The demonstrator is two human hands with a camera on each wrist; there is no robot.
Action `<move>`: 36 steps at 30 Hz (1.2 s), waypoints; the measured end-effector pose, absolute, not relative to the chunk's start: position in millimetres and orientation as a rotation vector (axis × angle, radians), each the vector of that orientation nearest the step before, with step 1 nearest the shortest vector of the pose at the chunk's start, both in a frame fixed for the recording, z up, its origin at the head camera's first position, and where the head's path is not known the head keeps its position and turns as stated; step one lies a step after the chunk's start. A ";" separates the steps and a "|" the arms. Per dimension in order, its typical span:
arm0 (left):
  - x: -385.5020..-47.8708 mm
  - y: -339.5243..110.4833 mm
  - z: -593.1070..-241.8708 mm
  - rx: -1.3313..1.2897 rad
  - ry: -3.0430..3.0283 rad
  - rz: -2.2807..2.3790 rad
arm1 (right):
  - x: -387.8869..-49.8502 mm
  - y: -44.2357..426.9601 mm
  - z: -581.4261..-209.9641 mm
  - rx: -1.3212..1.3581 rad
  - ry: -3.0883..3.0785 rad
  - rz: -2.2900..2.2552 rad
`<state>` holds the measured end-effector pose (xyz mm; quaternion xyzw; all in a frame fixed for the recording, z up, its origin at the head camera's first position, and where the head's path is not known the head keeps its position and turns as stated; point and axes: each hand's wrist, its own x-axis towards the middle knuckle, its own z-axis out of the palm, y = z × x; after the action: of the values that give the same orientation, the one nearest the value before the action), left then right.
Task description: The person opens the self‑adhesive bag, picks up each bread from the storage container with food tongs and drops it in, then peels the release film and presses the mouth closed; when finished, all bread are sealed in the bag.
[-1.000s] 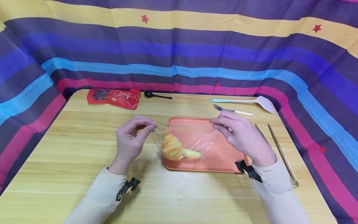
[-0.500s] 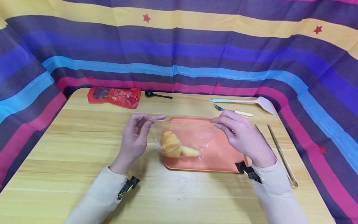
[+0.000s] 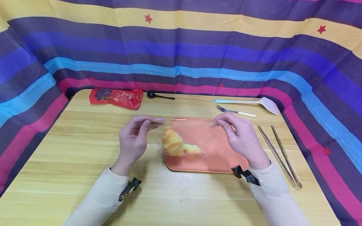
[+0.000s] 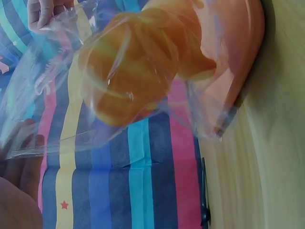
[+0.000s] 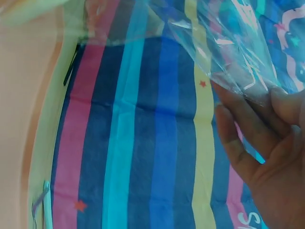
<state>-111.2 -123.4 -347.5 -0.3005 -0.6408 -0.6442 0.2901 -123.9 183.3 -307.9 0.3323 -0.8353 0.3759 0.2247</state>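
A clear plastic bag (image 3: 195,133) hangs stretched between both hands over the left part of the orange tray (image 3: 226,157). Inside it lie a croissant (image 3: 173,142) and a smaller pale-yellow bread piece (image 3: 192,148). My left hand (image 3: 132,141) pinches the bag's upper left edge, its index finger extended along the rim. At the other upper corner, my right hand (image 3: 240,135) holds the film between thumb and fingers, as the right wrist view shows. The croissant (image 4: 133,67) looms through the film in the left wrist view.
Metal tongs (image 3: 286,156) lie right of the tray. Behind it are a fork (image 3: 245,114) and a white spatula (image 3: 249,101). Farther left rest a black spoon (image 3: 162,97) and a red pouch (image 3: 124,99). A striped cloth (image 3: 175,50) encloses the table's back and sides.
My left hand moved right and up, then slightly back left, its index finger now extended. My right hand has shifted a little left, uncovering more of the tongs. The bread rose slightly.
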 end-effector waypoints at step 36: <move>-112.9 -247.4 -344.2 -0.043 -2.107 -2.157 | -163.0 50.4 -353.3 0.818 -2.659 2.238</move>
<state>-112.9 -247.4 -344.2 -0.0142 -0.6973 -0.7139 0.0630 -163.0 50.4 -353.3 0.2239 -0.7277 0.6124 -0.2127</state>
